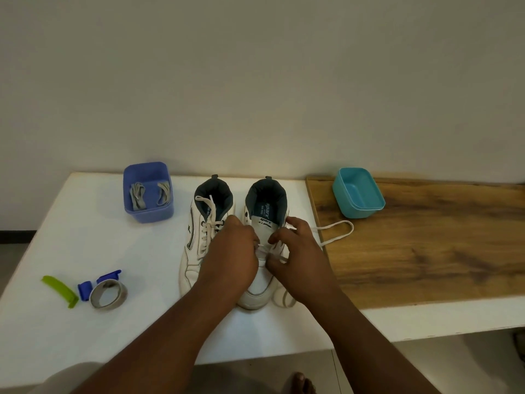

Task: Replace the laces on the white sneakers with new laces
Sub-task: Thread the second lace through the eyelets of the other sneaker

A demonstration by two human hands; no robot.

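Head view: right sneaker point(262, 251) on white table point(85, 223), heels away, for eyelet access. Left hand point(231, 251) and right hand point(295, 251) pinch old lace point(338, 231), likely unthreading. New laces point(150, 194) wait in purple bin point(147, 214); left sneaker point(199, 237) laced.

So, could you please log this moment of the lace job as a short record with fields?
stage: old white lace being worked out of the right sneaker
left hand: over that sneaker's eyelets, fingers curled at the lace
right hand: pinching the lace at the eyelets
left sneaker: still laced
new laces: grey, in the purple bin
teal tub: nothing visible inside, on the wooden board
other: tape roll, clips beside it
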